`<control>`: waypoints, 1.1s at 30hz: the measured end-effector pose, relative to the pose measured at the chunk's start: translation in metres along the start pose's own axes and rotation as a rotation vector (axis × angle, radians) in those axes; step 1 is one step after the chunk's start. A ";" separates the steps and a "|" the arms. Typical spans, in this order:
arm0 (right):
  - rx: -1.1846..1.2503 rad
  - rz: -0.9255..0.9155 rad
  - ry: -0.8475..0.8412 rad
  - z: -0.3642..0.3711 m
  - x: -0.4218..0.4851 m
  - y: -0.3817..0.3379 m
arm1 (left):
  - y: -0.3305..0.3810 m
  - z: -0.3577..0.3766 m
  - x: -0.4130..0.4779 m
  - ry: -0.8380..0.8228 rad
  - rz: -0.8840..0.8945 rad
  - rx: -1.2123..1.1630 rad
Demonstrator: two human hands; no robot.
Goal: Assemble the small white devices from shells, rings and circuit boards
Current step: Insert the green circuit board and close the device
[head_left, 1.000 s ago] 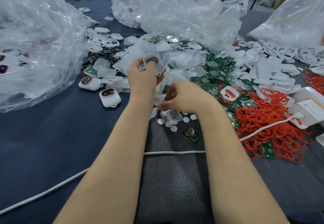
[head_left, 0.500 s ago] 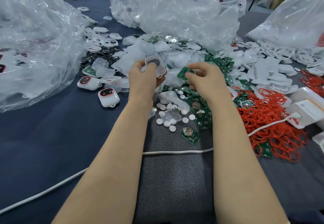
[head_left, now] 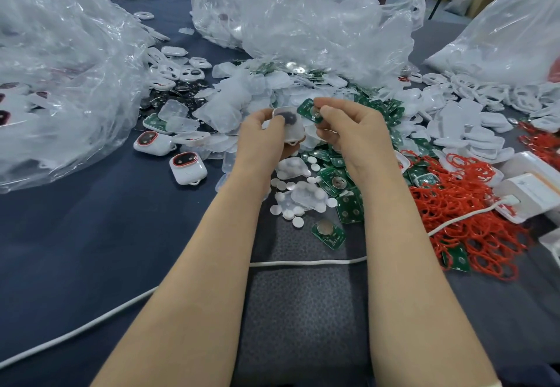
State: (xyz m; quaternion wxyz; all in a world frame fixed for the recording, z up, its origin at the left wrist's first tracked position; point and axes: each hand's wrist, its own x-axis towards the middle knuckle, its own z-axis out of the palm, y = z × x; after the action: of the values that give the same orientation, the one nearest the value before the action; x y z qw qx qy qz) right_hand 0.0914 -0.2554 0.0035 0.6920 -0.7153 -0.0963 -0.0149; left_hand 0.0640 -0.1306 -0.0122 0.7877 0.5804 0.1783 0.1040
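Leftward, clear plastic bag point(head_left: 60, 62) stuffed with white devices point(head_left: 6, 115); two more loose on the surface point(head_left: 91, 235) beside it. Centre: left hand point(head_left: 263, 138) curled round a white shell point(head_left: 289, 124), right hand point(head_left: 351, 132) pinching a green circuit board point(head_left: 306, 109) just beside it. Rightward, red rings point(head_left: 469, 223) heaped; far-right bag point(head_left: 515, 17) full of white parts point(head_left: 485, 56).

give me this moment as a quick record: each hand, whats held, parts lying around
left hand: grips a white shell with a dark patch
right hand: pinches a green circuit board
stage: board held right beside the shell, not yet seated in it
finished devices: two, lying left of the hands
red rings: big pile on the right
loose boards: scattered below the right hand
white cable: runs across under both forearms
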 end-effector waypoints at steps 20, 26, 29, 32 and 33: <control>-0.257 -0.132 0.018 -0.001 -0.004 -0.004 | 0.003 0.003 -0.005 -0.096 -0.107 -0.004; -0.337 -0.215 -0.075 0.001 -0.005 -0.005 | 0.003 0.004 -0.006 -0.106 -0.108 0.067; -0.370 -0.235 -0.085 0.001 -0.005 -0.004 | 0.005 0.004 -0.008 -0.107 -0.104 0.096; -0.380 -0.243 -0.083 0.000 -0.004 -0.003 | 0.006 0.005 -0.010 -0.110 -0.106 0.107; -0.380 -0.243 -0.083 -0.001 -0.004 -0.003 | 0.006 0.005 -0.010 -0.111 -0.107 0.111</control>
State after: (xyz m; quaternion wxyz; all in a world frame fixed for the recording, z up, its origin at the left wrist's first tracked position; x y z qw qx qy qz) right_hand 0.0873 -0.2569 0.0058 0.5335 -0.8159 -0.2055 -0.0865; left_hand 0.0571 -0.1365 -0.0036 0.7674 0.6177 0.1705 0.0195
